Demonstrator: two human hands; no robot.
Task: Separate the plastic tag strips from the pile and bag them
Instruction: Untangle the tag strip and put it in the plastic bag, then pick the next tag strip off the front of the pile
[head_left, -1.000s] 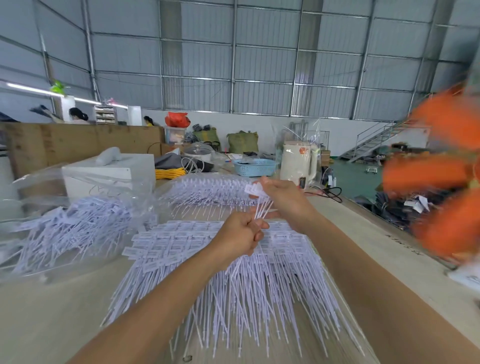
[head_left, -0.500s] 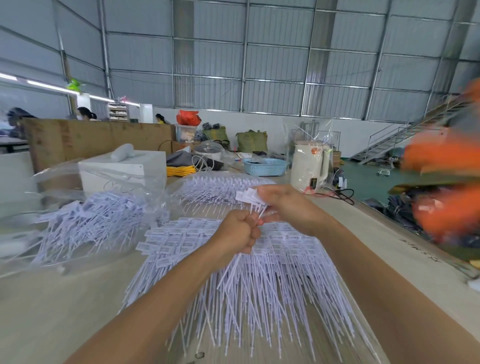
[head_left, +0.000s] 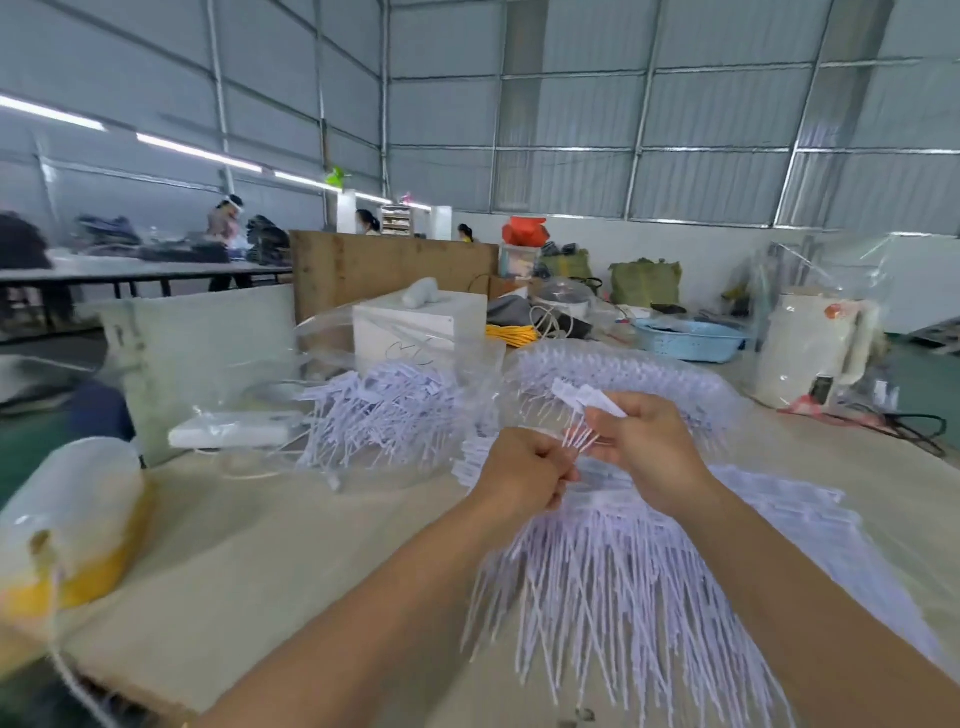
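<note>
A broad pile of white plastic tag strips (head_left: 623, 571) lies fanned out on the table in front of me. Above it I hold a small bunch of tag strips (head_left: 582, 415). My right hand (head_left: 649, 447) pinches the bunch near its flat tag heads, which stick up past my fingers. My left hand (head_left: 524, 475) grips the thin tails just below. A clear plastic bag (head_left: 384, 410) holding more strips lies open to the left. A second filled clear bag (head_left: 623, 369) sits behind my hands.
A white box (head_left: 421, 327) stands behind the left bag. A white kettle (head_left: 810, 353) and blue basket (head_left: 691, 340) are at the back right. A wrapped yellow-and-white roll (head_left: 72, 525) rests at the table's left edge (head_left: 78, 670). People work at distant tables.
The view has swung left, bringing the left table edge and the roll into sight. Both hands keep hold of the small bunch and sit slightly further right over the pile.
</note>
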